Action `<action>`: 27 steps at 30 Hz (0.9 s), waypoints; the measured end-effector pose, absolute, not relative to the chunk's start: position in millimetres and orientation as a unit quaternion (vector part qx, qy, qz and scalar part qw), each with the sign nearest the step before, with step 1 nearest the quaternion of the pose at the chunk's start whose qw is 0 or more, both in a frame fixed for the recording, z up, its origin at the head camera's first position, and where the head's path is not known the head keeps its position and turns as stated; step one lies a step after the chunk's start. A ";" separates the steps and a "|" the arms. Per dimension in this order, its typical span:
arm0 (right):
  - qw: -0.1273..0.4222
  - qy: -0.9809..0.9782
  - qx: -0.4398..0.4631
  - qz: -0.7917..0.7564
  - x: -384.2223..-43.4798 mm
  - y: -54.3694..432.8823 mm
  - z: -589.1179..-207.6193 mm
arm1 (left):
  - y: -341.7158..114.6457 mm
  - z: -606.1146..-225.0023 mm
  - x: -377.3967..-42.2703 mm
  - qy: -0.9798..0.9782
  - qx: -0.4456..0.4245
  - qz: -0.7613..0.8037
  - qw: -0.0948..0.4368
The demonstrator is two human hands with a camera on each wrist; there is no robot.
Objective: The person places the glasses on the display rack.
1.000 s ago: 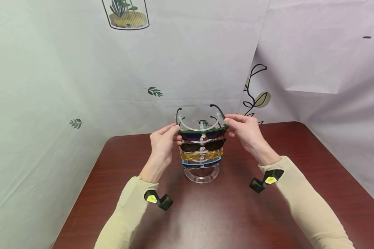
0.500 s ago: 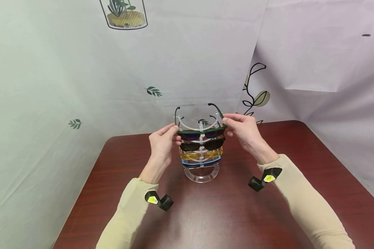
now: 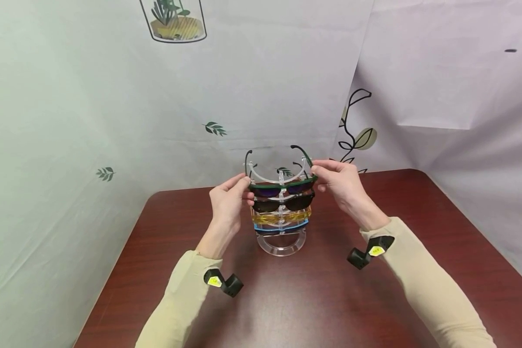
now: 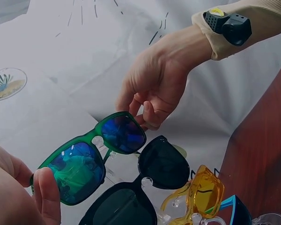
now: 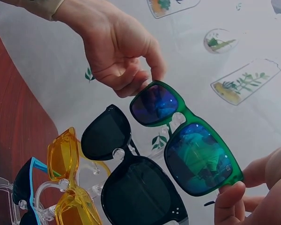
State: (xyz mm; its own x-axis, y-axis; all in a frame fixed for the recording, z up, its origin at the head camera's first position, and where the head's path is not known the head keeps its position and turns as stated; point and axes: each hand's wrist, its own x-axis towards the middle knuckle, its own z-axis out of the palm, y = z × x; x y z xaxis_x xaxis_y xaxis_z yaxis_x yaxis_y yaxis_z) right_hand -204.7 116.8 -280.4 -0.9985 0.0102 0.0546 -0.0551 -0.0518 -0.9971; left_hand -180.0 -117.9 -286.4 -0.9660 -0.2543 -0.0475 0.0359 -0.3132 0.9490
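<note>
Green-framed sunglasses (image 3: 302, 186) with blue-green mirrored lenses sit at the top tier of a clear display stand (image 3: 280, 251). My left hand (image 3: 227, 205) pinches their left end near the hinge, and my right hand (image 3: 343, 186) pinches the right end. Both temples are unfolded and point back toward the wall. Below them on the stand hang black sunglasses (image 3: 299, 202), then yellow glasses (image 3: 265, 219), then blue-edged dark sunglasses (image 3: 261, 230). In the right wrist view the green sunglasses (image 5: 199, 157) cover a clear nose peg at the bridge; whether they rest fully on it I cannot tell.
The stand is on a dark red-brown table (image 3: 313, 299). Behind it hangs a pale cloth backdrop (image 3: 265, 87) with printed leaves and jars. A small black camera (image 3: 231, 285) is strapped at the left wrist, another camera (image 3: 358, 258) at the right.
Almost nothing differs. Both hands keep their pinch on the green sunglasses, which stay at the top tier; only a slight shift of the view and the left forearm shows.
</note>
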 end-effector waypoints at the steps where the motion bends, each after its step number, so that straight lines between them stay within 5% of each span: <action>1: 0.023 -0.689 0.017 0.724 -204.5 117.0 -280.5 | -117.9 -286.4 -179.7 -0.579 0.095 -0.805 0.090; 27: 0.025 -0.700 0.017 0.714 -203.4 118.5 -278.8 | -120.2 -287.1 -180.4 -0.592 0.089 -0.794 0.105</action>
